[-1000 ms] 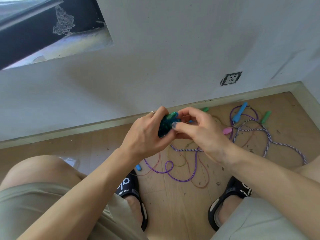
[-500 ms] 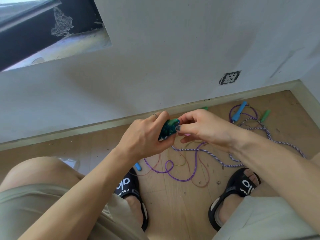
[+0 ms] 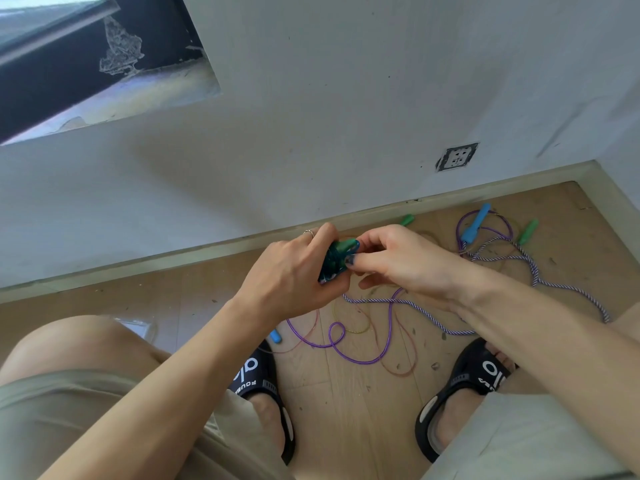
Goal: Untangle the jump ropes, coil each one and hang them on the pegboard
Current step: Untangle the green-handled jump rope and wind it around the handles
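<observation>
The left hand (image 3: 291,275) grips the coiled teal jump rope (image 3: 335,261), its long axis upright, while the right hand (image 3: 398,261) pinches its top loop from just beside, above the floor tangle.

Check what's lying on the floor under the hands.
Under the hands: striped rope, purple rope, thin reddish cord, all tangled on the wooden floor. The stretch directly beneath the right hand is covered.

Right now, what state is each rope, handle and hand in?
Left hand: grips the dark green coiled rope.
Right hand: pinches that coil's top.
Purple rope: loose on the floor, looped.
Striped rope: loose, snaking across the floor.
Blue handle: lying on the floor.
Green handle: lying on the floor.
</observation>
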